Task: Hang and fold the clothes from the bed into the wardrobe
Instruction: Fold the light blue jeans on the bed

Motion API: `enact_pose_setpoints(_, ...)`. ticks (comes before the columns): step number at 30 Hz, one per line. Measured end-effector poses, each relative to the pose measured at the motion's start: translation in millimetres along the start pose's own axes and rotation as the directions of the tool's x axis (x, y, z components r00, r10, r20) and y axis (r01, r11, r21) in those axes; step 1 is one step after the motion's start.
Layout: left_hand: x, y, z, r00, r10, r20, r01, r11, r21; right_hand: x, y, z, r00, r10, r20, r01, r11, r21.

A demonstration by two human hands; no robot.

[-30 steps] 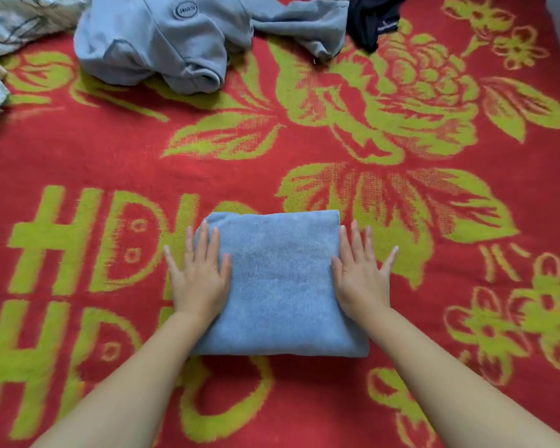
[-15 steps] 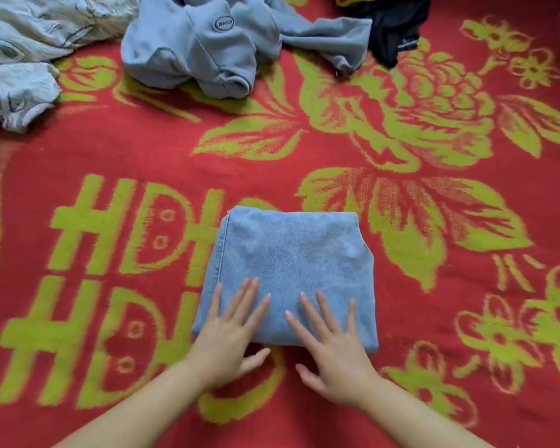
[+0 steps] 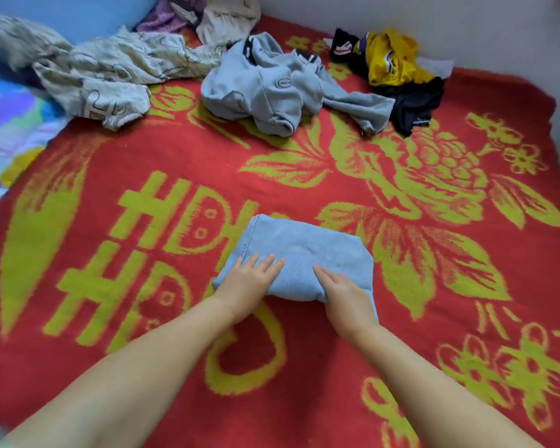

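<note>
On the blanket (image 3: pixel 434 76): folded jeans (image 3: pixel 298 250), near edge gripped by left hand (image 3: pixel 246 282) and right hand (image 3: pixel 343 292), bundle extends away.

bed (image 3: pixel 466 286) — red blanket, green floral print | pale wall (image 3: pixel 466 33) behind | soft daylight

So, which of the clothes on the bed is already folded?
The light blue denim piece under both hands; it is a neat flat rectangle. The grey sweatshirt, cream garment and yellow jersey lie crumpled.
</note>
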State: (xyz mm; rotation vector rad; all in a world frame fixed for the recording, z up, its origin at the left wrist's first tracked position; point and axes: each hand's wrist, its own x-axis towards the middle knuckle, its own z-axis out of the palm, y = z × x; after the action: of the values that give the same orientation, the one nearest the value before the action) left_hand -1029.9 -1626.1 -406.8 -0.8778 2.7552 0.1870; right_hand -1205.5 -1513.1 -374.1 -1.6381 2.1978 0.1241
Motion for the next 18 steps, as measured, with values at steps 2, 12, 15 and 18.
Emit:
enact_pose_setpoints(2, -15.9, -6.0, -26.1, 0.996, -0.025, -0.089, 0.028, 0.999, 0.029, -3.8, -13.1, -29.3, 0.998, -0.055, -0.03, 0.054, 0.998, -0.023)
enact_pose_setpoints(12, -272.0, -55.6, -126.7, 0.879, -0.348, -0.324, 0.37, 0.929, 0.007, -75.8, -200.5, -103.0, 0.847, -0.532, -0.003, 0.52, 0.829, -0.208)
enact_pose_setpoints(15, -373.8, -60.8, -131.6, 0.795, -0.575, -0.194, 0.587, 0.81, 0.003, -117.4, -279.5, -102.4, 0.715, -0.697, 0.053, 0.69, 0.692, -0.212)
enact_pose_setpoints(18, -449.9, -59.2, -128.6, 0.699, -0.709, -0.094, 0.711, 0.703, -0.011, -151.7, -338.4, -90.6, 0.619, -0.779, 0.103, 0.777, 0.587, -0.228)
